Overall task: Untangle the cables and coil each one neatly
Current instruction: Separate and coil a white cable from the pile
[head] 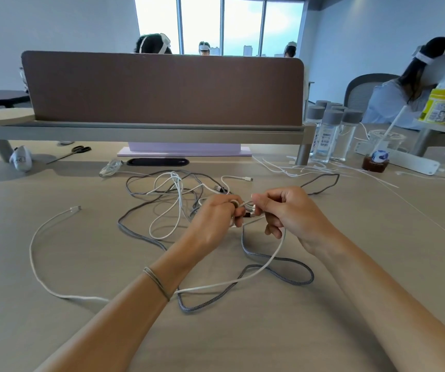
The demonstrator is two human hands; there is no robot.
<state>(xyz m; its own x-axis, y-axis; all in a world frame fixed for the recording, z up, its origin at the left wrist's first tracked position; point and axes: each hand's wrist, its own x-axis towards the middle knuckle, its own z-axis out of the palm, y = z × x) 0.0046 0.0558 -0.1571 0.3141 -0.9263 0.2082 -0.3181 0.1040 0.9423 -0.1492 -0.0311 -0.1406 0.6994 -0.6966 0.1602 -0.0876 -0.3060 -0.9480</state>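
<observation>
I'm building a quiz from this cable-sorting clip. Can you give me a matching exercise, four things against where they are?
Things:
1. scissors
2. clear bottles
3. grey braided cable
4. white plug end

Places:
A. far right, beside the shelf leg
B. lying free on the table, left of the tangle
C. far left, under the shelf
D. looping on the table below the right hand

Pairs: 1-C, 2-A, 3-D, 4-B

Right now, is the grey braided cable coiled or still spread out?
Spread out. The grey braided cable sprawls in loose loops across the wooden table, crossing the white cable; no neat coil shows.
</observation>
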